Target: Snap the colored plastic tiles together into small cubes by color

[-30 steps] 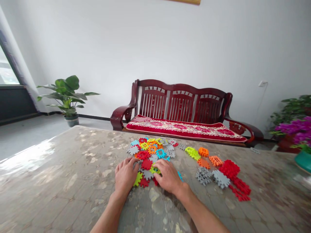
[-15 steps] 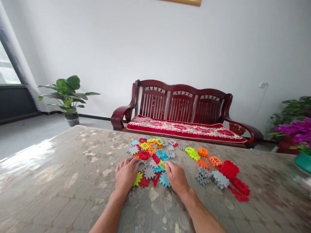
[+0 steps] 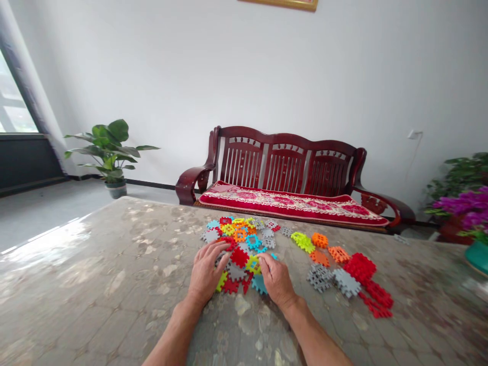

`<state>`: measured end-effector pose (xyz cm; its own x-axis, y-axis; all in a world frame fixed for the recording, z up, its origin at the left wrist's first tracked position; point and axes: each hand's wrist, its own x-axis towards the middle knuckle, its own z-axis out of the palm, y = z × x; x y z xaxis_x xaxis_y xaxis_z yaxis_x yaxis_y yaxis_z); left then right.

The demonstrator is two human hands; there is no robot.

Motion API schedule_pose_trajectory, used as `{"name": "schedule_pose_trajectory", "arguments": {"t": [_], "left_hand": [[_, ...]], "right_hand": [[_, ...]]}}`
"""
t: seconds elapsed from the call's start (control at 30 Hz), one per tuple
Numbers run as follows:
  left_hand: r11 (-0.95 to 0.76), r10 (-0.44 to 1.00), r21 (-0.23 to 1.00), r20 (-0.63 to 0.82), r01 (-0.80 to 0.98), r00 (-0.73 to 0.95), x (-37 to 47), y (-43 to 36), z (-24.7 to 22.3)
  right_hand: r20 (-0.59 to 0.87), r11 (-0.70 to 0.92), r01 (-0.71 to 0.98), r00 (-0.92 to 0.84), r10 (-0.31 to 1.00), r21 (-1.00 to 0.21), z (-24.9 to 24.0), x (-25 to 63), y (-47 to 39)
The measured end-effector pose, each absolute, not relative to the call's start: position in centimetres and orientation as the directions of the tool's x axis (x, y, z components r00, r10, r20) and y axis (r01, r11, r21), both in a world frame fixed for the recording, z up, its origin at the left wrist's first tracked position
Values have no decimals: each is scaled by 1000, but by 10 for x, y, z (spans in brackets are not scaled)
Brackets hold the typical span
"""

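My right hand [image 3: 277, 278] pinches a yellow-green notched building tile [image 3: 252, 264] between thumb and fingers. A red tile [image 3: 239, 256] adjoins its left side and seems joined to it. My left hand [image 3: 208, 267] lies over the left of the pile, fingers stretched out and thumb apart. Its fingertips reach another red tile [image 3: 230, 241], partly covered by them. Below the hands are a grey tile [image 3: 236, 272], a dark red tile [image 3: 231, 285] and a light blue tile [image 3: 260, 284]. The left hand hides some pieces.
Farther back in the pile are an orange tile [image 3: 240, 234] and a blue ring-like tile [image 3: 252, 241]. To the right lie several more, among them a grey one [image 3: 346, 282] and a red stack [image 3: 360, 267]. A wooden bench [image 3: 285, 162] stands beyond the patterned tablecloth [image 3: 95, 284].
My left hand has shifted right and forward, its fingers now over a red tile. The joined red and yellow-green tiles have turned to show more of their faces. My right hand stays nearly in place.
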<state>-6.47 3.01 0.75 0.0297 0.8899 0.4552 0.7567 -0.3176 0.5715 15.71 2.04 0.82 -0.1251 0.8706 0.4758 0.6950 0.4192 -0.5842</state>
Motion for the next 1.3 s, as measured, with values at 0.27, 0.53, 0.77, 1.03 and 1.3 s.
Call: {"name": "schedule_pose_trajectory", "arguments": {"t": [0.27, 0.53, 0.77, 1.03, 1.3], "left_hand": [[-393, 906, 657, 394, 644, 151, -59, 35, -2], [-343, 927, 720, 362, 603, 96, -52, 31, 2], [-354, 874, 766, 475, 537, -100, -55, 35, -1], [-365, 847, 759, 511, 539, -147, -56, 39, -5], [-335, 870, 780, 472, 528, -145, -56, 39, -4]], "right_hand": [[431, 441, 666, -194, 881, -601, 14, 151, 14], [387, 402, 667, -182, 904, -627, 14, 145, 12], [405, 273, 653, 55, 913, -706, 8, 160, 27], [487, 193, 817, 120, 865, -544, 8, 183, 36], [427, 494, 766, -318, 847, -410, 11, 158, 19]]}}
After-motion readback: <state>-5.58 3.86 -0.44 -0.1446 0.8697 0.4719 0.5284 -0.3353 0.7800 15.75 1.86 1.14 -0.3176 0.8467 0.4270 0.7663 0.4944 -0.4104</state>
